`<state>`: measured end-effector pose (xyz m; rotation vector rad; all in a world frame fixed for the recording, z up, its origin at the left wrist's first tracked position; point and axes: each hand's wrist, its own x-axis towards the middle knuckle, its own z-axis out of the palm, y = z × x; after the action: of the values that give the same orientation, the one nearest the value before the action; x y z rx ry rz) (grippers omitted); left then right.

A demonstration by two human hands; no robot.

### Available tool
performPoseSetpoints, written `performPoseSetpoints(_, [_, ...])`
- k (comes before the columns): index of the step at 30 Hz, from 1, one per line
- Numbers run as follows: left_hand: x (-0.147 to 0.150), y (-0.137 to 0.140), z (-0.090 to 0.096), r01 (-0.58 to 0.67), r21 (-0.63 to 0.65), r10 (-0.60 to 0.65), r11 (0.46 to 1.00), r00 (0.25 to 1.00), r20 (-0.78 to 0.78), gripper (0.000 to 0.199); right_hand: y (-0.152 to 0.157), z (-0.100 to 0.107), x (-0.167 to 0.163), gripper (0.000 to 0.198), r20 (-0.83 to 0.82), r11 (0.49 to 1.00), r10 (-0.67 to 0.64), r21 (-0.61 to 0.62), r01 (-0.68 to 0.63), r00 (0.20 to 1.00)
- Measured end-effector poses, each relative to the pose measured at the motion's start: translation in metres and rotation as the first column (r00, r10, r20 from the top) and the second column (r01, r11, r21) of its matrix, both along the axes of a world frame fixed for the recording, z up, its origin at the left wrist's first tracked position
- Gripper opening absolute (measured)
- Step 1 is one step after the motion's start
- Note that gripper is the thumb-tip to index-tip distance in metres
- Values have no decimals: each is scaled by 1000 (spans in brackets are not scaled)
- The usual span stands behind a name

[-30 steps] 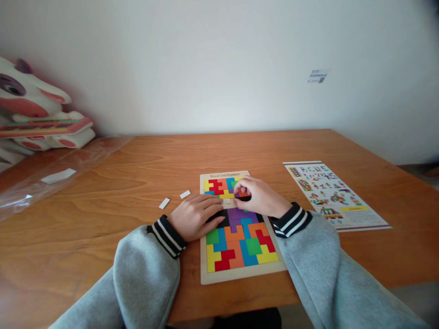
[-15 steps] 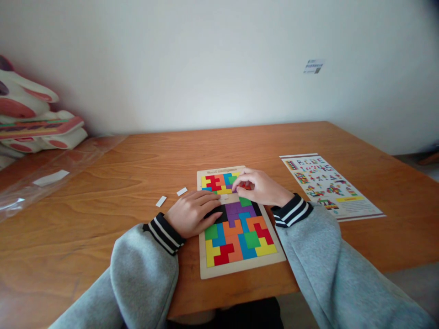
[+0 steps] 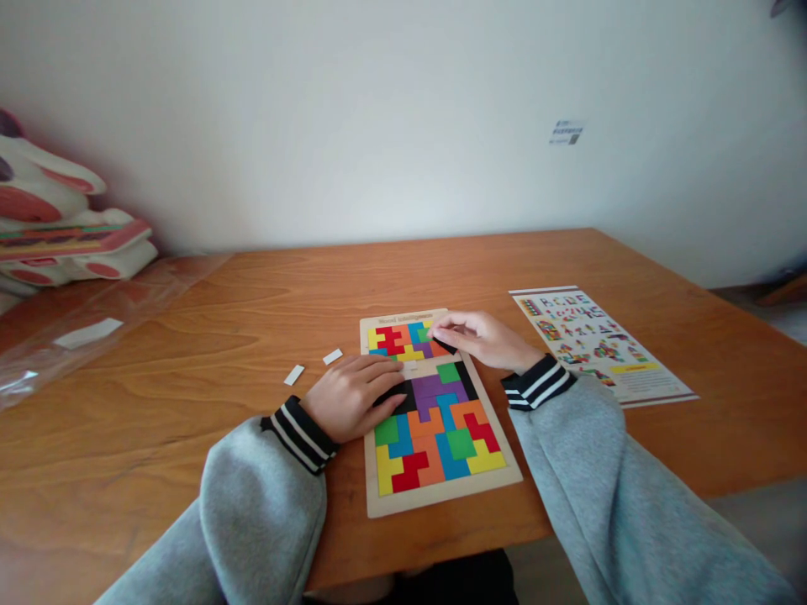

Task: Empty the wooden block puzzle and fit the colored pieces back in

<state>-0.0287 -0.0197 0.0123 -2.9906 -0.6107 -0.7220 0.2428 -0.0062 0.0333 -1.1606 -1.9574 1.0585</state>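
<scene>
A wooden puzzle board (image 3: 445,496) with colourful block pieces lies in front of me. Its frame has a small upper and a larger lower section; black patches show in both. My left hand (image 3: 356,395) rests across the board's left side, fingers stretched out, covering part of the divider. Over the upper section's right side, my right hand (image 3: 482,338) has thumb and fingertips pinched together; whatever they hold is hidden. Black shows just beneath those fingers. A small white strip (image 3: 409,365) lies on the divider near my left fingertips. The green square (image 3: 450,372) sits below my right hand.
Two white strips, a nearer one (image 3: 293,375) and a farther one (image 3: 332,356), lie left of the board. A printed pattern sheet (image 3: 598,340) is at the right. Clear plastic wrapping (image 3: 132,307) and a pink-and-white toy (image 3: 69,239) occupy the left. A wall stands behind.
Red that showed under my right hand is no longer visible, and black shows there instead. The right fingers have shifted slightly. My left hand stays on the board.
</scene>
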Motion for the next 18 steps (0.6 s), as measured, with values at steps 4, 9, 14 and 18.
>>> performPoseSetpoints(4, [0, 0, -1, 4, 8, -4, 1000, 1000, -20, 32, 3, -1, 2, 31, -198, 995, -95, 19, 100, 976])
performPoseSetpoints(9, [-1, 1, -2, 7, 34, -5, 999, 998, -57, 33, 3, 2, 12, 30, -93, 993, -114, -27, 112, 989])
performPoseSetpoints(14, [-1, 1, -2, 2, 28, -1, 1000, 999, -46, 29, -8, 15, 16, 29, 280, 993, 96, -93, -73, 955])
performPoseSetpoints(18, [0, 0, 0, -7, 15, 8, 1000, 999, -53, 29, -13, 16, 13, 32, 382, 983, 98, -183, -29, 919])
